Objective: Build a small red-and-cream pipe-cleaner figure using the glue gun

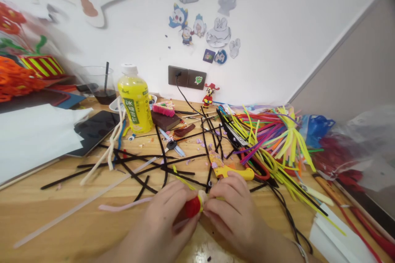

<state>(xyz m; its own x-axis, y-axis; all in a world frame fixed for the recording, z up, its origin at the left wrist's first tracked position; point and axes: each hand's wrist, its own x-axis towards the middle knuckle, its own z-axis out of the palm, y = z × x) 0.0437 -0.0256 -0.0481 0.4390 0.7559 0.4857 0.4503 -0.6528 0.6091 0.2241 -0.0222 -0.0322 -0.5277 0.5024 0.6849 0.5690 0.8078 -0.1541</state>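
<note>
My left hand (165, 218) and my right hand (231, 207) meet low in the middle of the view, over a wooden table (46, 222). Both are closed in a pinch on one small fuzzy craft piece (195, 205), red with a pale tip. My left fingers grip its red part; my right fingertips pinch the pale end. A pink pipe cleaner (123, 205) lies just left of my left hand. Black pipe cleaners (145, 164) are scattered just beyond the hands. A yellow glue gun (230, 170) lies right behind my right hand.
A yellow drink bottle (135, 100) stands at the back left beside a dark tablet (94, 129) and white paper (33, 135). A heap of coloured pipe cleaners (271, 135) fills the right. Plastic bags (354, 148) lie at far right. A wall socket (187, 77) has a cable plugged in.
</note>
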